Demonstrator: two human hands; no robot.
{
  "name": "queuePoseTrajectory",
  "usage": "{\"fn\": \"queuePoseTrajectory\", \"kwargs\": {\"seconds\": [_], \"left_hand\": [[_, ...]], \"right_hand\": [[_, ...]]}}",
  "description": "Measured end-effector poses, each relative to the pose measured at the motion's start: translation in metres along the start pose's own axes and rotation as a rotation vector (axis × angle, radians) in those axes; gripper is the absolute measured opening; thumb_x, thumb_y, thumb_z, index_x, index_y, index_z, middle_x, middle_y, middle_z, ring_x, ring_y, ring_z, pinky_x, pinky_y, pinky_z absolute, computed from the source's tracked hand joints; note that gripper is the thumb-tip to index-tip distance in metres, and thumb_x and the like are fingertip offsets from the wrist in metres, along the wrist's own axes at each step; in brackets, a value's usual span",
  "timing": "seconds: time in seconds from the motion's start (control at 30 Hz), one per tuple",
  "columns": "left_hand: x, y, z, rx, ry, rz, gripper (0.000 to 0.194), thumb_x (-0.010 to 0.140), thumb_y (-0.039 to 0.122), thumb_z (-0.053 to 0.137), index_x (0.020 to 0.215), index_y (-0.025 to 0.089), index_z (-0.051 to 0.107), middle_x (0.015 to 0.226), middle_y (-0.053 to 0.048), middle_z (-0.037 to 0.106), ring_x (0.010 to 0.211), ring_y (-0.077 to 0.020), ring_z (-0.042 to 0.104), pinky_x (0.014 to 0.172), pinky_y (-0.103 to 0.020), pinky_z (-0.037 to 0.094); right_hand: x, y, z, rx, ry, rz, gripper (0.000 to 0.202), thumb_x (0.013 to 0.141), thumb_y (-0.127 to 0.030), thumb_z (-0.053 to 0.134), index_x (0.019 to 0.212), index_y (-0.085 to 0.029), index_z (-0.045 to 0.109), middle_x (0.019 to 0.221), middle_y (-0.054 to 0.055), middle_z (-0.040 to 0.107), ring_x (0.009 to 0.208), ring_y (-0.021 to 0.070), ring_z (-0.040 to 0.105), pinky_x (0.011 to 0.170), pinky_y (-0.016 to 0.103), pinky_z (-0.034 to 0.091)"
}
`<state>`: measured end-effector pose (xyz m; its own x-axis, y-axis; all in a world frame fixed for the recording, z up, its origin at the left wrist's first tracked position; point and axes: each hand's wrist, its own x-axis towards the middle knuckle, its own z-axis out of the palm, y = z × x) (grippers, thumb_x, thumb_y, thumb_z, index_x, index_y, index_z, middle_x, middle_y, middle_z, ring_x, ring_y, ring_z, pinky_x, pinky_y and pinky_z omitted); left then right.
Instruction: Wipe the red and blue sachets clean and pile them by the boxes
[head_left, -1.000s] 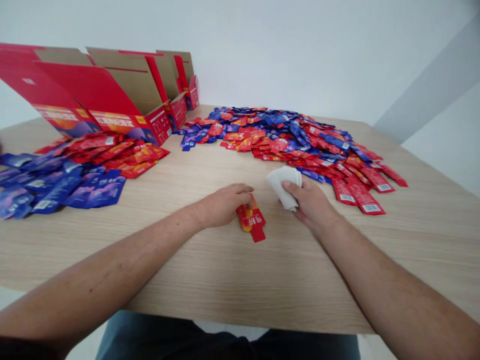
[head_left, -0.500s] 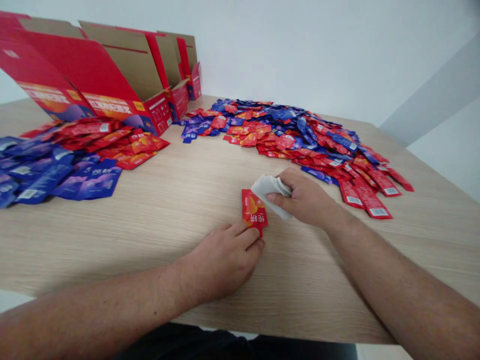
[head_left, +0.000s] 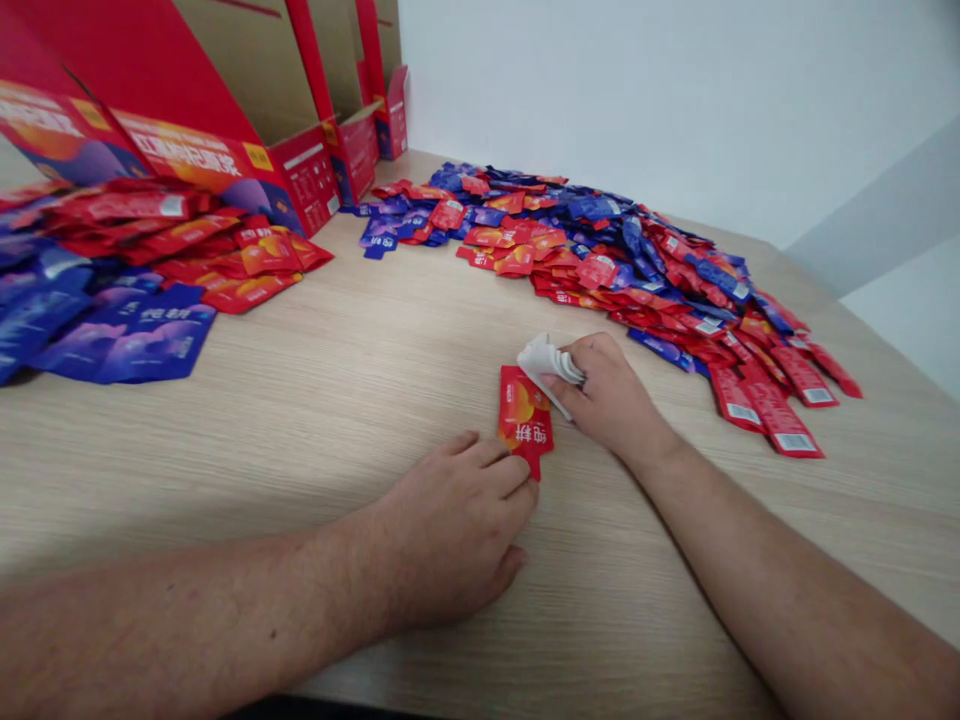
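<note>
The right hand [head_left: 611, 395] is closed around a crumpled white cloth [head_left: 546, 362], pressing it against the upper right corner of a single red sachet [head_left: 525, 420] that lies flat on the table [head_left: 360, 400]. The left hand [head_left: 457, 530] lies palm down at about 7 o'clock from the sachet, fingertips pinning its lower edge; it grips nothing. By my reading, this one packet is mid-wipe — and most of the work looks undone. From 12 to 3 o'clock of the sachet spreads a large loose heap of red and blue sachets [head_left: 637, 270], seemingly waiting. Off at 10 o'clock, well apart, lie neater groups: a red stack [head_left: 187, 250] and a blue stack [head_left: 112, 335], which I take to be finished pieces sorted by colour. Behind them, at 11 o'clock, stand open red cardboard boxes [head_left: 247, 130] with flaps raised. Bare wood separates the hands from both piles — nothing crowds the wiping spot.
</note>
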<state>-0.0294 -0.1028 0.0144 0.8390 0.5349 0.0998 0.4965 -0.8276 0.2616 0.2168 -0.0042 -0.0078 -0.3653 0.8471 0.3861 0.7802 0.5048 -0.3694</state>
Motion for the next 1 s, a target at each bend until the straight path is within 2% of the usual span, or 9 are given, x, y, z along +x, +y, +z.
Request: {"fn": "queuePoseTrajectory", "kwargs": {"seconds": [0.1,0.2,0.37,0.47,0.6,0.7,0.8,0.93,1.0], "left_hand": [[0.0,-0.004,-0.002,-0.01,0.016,0.003,0.036,0.095,0.042,0.067,0.119,0.016,0.072,0.122,-0.01,0.073,0.115,-0.0303,0.065,0.107,-0.053,0.053],[-0.002,-0.007,-0.003,0.003,0.029,0.013,0.034,0.094,0.04,0.069,0.118,0.016,0.073,0.12,-0.01,0.073,0.114,-0.0302,0.066,0.104,-0.05,0.056],[-0.005,-0.006,-0.005,0.038,-0.014,0.032,0.028,0.097,0.036,0.065,0.11,0.014,0.076,0.109,-0.011,0.074,0.105,-0.0294,0.069,0.092,-0.045,0.063],[-0.005,-0.006,-0.004,0.05,-0.03,0.025,0.029,0.098,0.034,0.063,0.115,0.013,0.074,0.113,-0.012,0.074,0.099,-0.0281,0.071,0.084,-0.044,0.064],[-0.005,-0.006,-0.003,0.037,-0.003,0.003,0.031,0.099,0.032,0.06,0.122,0.013,0.071,0.122,-0.014,0.073,0.101,-0.0263,0.071,0.087,-0.042,0.064],[-0.005,-0.005,-0.003,0.04,0.007,0.009,0.031,0.099,0.033,0.06,0.118,0.012,0.074,0.12,-0.015,0.073,0.107,-0.0285,0.07,0.093,-0.044,0.062],[-0.004,-0.003,-0.005,0.055,0.0,-0.011,0.03,0.098,0.033,0.061,0.115,0.012,0.075,0.122,-0.016,0.073,0.114,-0.0302,0.068,0.1,-0.046,0.06],[-0.004,-0.002,-0.006,0.051,-0.051,-0.025,0.035,0.097,0.035,0.063,0.12,0.012,0.074,0.123,-0.015,0.073,0.112,-0.0299,0.07,0.098,-0.045,0.061],[-0.005,-0.002,-0.006,0.028,-0.046,-0.038,0.035,0.096,0.035,0.065,0.12,0.012,0.074,0.124,-0.015,0.072,0.113,-0.0299,0.07,0.099,-0.045,0.061]], "right_hand": [[0.0,-0.004,-0.002,0.105,-0.08,-0.046,0.021,0.094,-0.041,0.066,0.102,-0.021,0.067,0.099,0.009,0.064,0.095,0.0278,0.059,0.084,0.041,0.051],[-0.007,-0.014,-0.01,0.137,-0.128,-0.062,0.021,0.094,-0.041,0.065,0.102,-0.022,0.066,0.098,0.008,0.064,0.092,0.0259,0.058,0.081,0.039,0.05],[-0.027,-0.022,-0.034,0.004,-0.188,-0.02,0.014,0.095,-0.036,0.064,0.097,-0.022,0.066,0.097,0.008,0.061,0.088,0.0242,0.059,0.077,0.037,0.049],[-0.033,-0.024,-0.044,-0.109,-0.168,0.015,0.011,0.093,-0.034,0.067,0.094,-0.023,0.065,0.093,0.008,0.06,0.086,0.0253,0.059,0.075,0.039,0.049],[-0.034,-0.039,-0.037,-0.167,-0.056,0.027,0.009,0.093,-0.03,0.068,0.095,-0.022,0.066,0.094,0.01,0.061,0.092,0.0286,0.06,0.08,0.042,0.051],[-0.035,-0.056,-0.025,-0.063,-0.128,-0.092,0.006,0.091,-0.022,0.067,0.097,-0.022,0.067,0.098,0.01,0.063,0.094,0.0272,0.06,0.082,0.041,0.053],[-0.033,-0.06,-0.017,-0.009,-0.223,-0.213,0.008,0.091,-0.019,0.066,0.096,-0.022,0.069,0.102,0.01,0.066,0.097,0.0263,0.061,0.085,0.041,0.053],[-0.029,-0.052,-0.016,-0.086,-0.133,-0.115,0.007,0.09,-0.022,0.069,0.096,-0.02,0.071,0.098,0.011,0.065,0.092,0.0265,0.061,0.081,0.041,0.053],[-0.029,-0.052,-0.017,-0.087,-0.123,-0.113,0.005,0.09,-0.023,0.068,0.094,-0.021,0.071,0.099,0.01,0.066,0.094,0.0271,0.062,0.084,0.041,0.053]]}}
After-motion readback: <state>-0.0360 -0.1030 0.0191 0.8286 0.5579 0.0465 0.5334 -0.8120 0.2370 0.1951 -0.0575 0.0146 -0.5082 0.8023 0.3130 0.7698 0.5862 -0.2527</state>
